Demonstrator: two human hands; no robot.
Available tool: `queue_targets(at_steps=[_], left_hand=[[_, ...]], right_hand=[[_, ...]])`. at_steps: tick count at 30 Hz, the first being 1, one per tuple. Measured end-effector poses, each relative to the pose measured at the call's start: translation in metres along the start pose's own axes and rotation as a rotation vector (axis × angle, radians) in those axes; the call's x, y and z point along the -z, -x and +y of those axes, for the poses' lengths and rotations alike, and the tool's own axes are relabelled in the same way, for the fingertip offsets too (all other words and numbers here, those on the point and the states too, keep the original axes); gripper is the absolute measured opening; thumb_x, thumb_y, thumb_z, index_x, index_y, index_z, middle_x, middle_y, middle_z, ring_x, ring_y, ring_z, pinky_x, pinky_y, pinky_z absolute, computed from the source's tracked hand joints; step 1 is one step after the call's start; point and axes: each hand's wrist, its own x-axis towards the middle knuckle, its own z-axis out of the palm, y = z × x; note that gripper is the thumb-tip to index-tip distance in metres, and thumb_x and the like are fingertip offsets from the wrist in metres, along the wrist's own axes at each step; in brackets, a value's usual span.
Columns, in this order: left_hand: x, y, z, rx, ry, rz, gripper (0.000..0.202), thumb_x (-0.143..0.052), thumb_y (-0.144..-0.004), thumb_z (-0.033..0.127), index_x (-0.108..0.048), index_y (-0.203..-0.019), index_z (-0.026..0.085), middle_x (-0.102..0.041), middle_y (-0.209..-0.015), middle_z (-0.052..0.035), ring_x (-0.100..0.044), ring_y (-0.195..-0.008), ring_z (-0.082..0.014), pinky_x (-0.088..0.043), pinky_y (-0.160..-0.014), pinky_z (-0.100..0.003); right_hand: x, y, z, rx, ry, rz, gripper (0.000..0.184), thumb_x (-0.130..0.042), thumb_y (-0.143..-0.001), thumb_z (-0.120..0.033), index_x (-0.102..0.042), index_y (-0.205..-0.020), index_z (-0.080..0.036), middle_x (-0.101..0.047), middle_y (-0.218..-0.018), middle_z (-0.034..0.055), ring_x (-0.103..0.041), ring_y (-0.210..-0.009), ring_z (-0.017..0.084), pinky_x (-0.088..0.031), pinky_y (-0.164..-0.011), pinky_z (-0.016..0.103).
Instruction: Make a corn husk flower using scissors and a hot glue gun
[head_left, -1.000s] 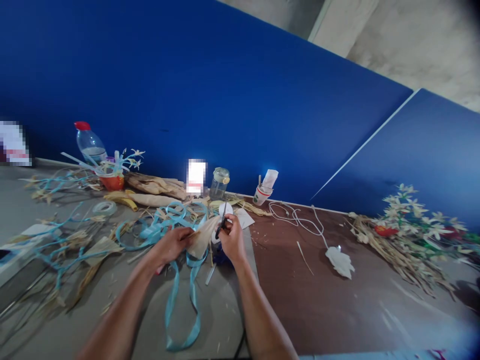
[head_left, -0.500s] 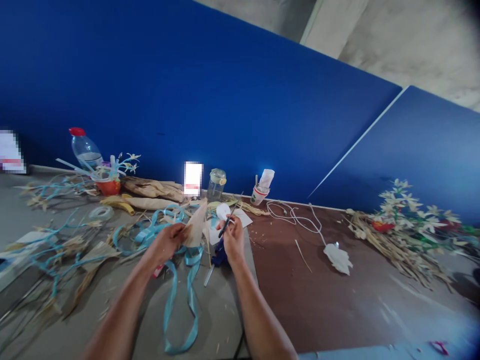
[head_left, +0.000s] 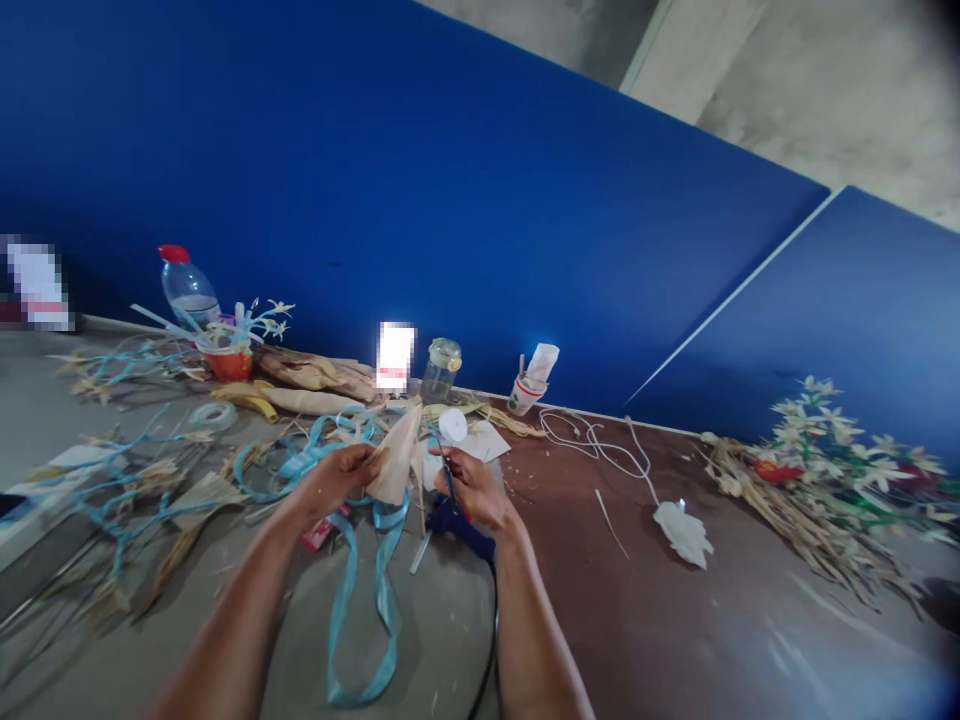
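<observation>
The left hand [head_left: 339, 478] is pinching a pale tan dried husk leaf [head_left: 395, 462] by its lower edge, fingers closed on it, tip pointing up just above the grey table [head_left: 442, 640]. The right hand [head_left: 474, 490] is curling tight around small dark scissors [head_left: 448, 476], blades right beside the husk. Whether they're touching is kinda hard to tell. A long light-blue ribbon [head_left: 384, 600] is lying underneath.

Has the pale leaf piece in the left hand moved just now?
Yes. The leaf piece in the left hand has tipped up: its point, earlier lying level, now aims toward the glass jar behind it.
</observation>
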Motion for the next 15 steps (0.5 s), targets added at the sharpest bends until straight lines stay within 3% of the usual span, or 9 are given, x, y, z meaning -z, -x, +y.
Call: queue_targets(at_steps=[5, 9, 11, 15], left_hand=[[0.006, -0.001, -0.008, 0.022, -0.002, -0.024, 0.033, -0.062, -0.068, 0.047, -0.056, -0.072, 0.015, -0.052, -0.064, 0.0031, -0.047, -0.062, -0.0132, -0.036, -0.059, -0.024], [0.008, -0.001, -0.008, 0.031, -0.037, -0.064, 0.035, -0.061, -0.067, 0.050, -0.056, -0.072, 0.016, -0.052, -0.064, 0.0026, -0.047, -0.061, -0.0135, -0.036, -0.057, -0.024], [0.007, -0.001, -0.007, 0.042, -0.064, -0.101, 0.035, -0.060, -0.067, 0.050, -0.056, -0.072, 0.016, -0.052, -0.063, 0.0023, -0.047, -0.061, -0.0138, -0.036, -0.057, -0.024], [0.004, 0.000, -0.005, 0.045, -0.097, -0.149, 0.032, -0.060, -0.069, 0.047, -0.059, -0.075, 0.016, -0.055, -0.065, 0.0007, -0.049, -0.062, -0.0150, -0.038, -0.057, -0.025]], right_hand=[[0.020, 0.005, 0.004, -0.085, 0.096, -0.249, 0.041, -0.065, -0.073, -0.034, -0.065, -0.110, -0.016, -0.069, -0.087, 0.0043, -0.062, -0.078, 0.018, -0.050, -0.068, 0.028], [0.026, 0.007, 0.007, -0.104, 0.145, -0.460, 0.033, -0.065, -0.074, -0.033, -0.069, -0.102, -0.017, -0.071, -0.086, 0.0033, -0.064, -0.076, 0.019, -0.050, -0.065, 0.026], [0.025, 0.007, 0.006, -0.121, 0.163, -0.502, 0.028, -0.065, -0.074, -0.032, -0.070, -0.097, -0.017, -0.071, -0.082, 0.0020, -0.065, -0.073, 0.018, -0.050, -0.062, 0.023], [0.024, 0.008, 0.004, -0.150, 0.187, -0.468, 0.030, -0.067, -0.072, -0.031, -0.071, -0.099, -0.018, -0.072, -0.085, 0.0021, -0.065, -0.077, 0.019, -0.050, -0.063, 0.024]])
